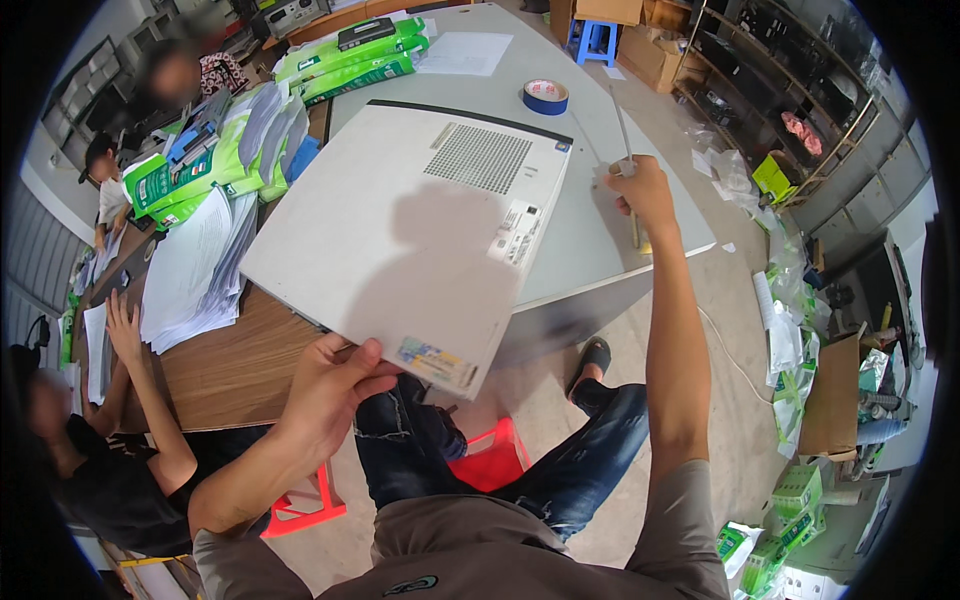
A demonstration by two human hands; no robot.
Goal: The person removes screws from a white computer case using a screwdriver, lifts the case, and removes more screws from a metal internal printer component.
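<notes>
A white computer case [370, 200] with a perforated vent patch and several stickers lies over the table, its near corner jutting past the table edge. My left hand [335, 385] grips its near-left edge, thumb on top and fingers below. To the right of the case, my right hand [645, 190] is closed around a long thin rod-shaped tool [619, 120]. The rod points away from me, and a yellowish end shows below the fist near the table's right edge. Its exact kind cannot be made out. A shadow falls across the case.
A blue tape roll [545, 96] stands beyond the case on the grey table [590, 240]. Paper stacks [195, 270] and green packs [350, 65] crowd the left. Another person's hand [124, 325] rests there. A red stool [495, 455] is below; a shelf [770, 80] stands far right.
</notes>
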